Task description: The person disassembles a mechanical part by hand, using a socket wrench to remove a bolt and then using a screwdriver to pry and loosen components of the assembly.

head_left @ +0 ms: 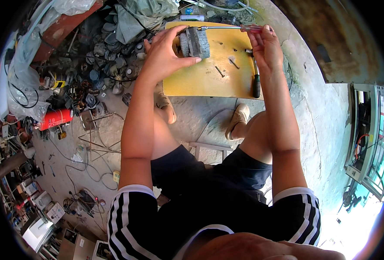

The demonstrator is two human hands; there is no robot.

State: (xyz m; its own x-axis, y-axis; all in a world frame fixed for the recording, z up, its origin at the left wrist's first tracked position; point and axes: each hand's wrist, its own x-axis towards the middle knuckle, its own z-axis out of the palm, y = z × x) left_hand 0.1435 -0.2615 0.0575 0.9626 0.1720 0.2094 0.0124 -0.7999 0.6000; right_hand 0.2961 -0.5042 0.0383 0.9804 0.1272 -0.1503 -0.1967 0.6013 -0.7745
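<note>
On the far part of a low yellow table (pixel 187 89), my left hand (pixel 163 56) grips a grey metal block (pixel 196 43), which looks like a motor core. Its thumb lies along the near side and its fingers reach over the far side. My right hand (pixel 267 50) holds a nut driver (pixel 222 27) by its clear red handle. The driver lies level, with its socket tip at the far top edge of the block; whether it sits on a fastener is too small to tell. Two long dark bolts (pixel 220 71) lie nearer me. Beside my right forearm rests a black-handled screwdriver (pixel 256 84).
Heaped dark metal parts (pixel 109 56) cover the floor left of the table. Plastic sheeting (pixel 144 19) lies behind them, and a red box (pixel 55 119) sits farther left. A rusty panel (pixel 343 43) stands at right. Cables (pixel 88 167) cross the floor.
</note>
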